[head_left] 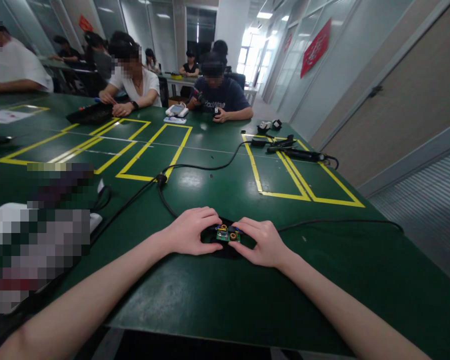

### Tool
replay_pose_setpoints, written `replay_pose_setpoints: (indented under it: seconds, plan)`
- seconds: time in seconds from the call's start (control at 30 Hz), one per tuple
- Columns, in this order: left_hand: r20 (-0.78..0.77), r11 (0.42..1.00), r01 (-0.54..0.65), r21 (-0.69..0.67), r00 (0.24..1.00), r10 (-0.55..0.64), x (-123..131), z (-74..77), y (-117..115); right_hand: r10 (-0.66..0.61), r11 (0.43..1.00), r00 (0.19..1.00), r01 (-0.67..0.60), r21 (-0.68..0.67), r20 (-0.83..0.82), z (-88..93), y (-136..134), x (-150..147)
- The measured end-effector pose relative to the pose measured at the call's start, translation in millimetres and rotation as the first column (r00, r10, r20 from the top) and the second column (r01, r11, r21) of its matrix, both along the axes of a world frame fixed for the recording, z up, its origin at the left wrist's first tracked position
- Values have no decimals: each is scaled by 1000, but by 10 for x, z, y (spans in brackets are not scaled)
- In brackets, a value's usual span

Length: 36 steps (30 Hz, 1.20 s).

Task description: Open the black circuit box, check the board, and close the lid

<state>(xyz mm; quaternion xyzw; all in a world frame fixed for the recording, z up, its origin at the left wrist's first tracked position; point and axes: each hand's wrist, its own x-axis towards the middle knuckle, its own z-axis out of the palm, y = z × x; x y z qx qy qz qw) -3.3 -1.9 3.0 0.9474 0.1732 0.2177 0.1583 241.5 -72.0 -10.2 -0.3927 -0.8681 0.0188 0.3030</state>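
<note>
Between my two hands is a small green circuit board (222, 235) carrying copper-coloured coils and other parts. My left hand (195, 231) pinches its left side, thumb at the near edge and fingers at the far edge. On the right side, my right hand (264, 241) grips it in the same way with thumb and fingers. Yellow and blue bits, perhaps wires, show at the board's far edge by my fingertips. Beneath the board a dark patch lies on the green table (165, 295); I cannot tell whether it is an object or shadow.
A black cable (206, 166) with a lump (161, 178) in it runs across the table. Yellow tape outlines (285, 198) mark the surface. Dark tools (300, 154) lie at the right. Across the table sit several people, one beside a black tray (90, 114). Blurred-out items (41, 250) are at left.
</note>
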Motion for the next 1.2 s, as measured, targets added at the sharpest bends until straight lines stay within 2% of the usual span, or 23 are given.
replay_pose_setpoints:
  seconds: [0.23,0.47,0.6,0.9,1.2]
  plan:
    - [-30,1000,-19,13,999,20,-16,20,7,-16,999,999,15,28,38,8,7,23]
    - [-74,998,-59,22,995,61,-43,35,44,-47,997,995,52,-56,83,44,5,-11]
    - [-86,998,-51,25,995,53,-57,37,55,-61,991,997,66,-120,43,16,18,-36]
    - [-65,999,-38,-13,997,37,-88,35,104,-97,985,993,87,-152,-66,-63,80,-13]
    - [-58,997,-73,-38,996,71,-76,13,102,-95,977,994,82,-198,-54,-61,110,-24]
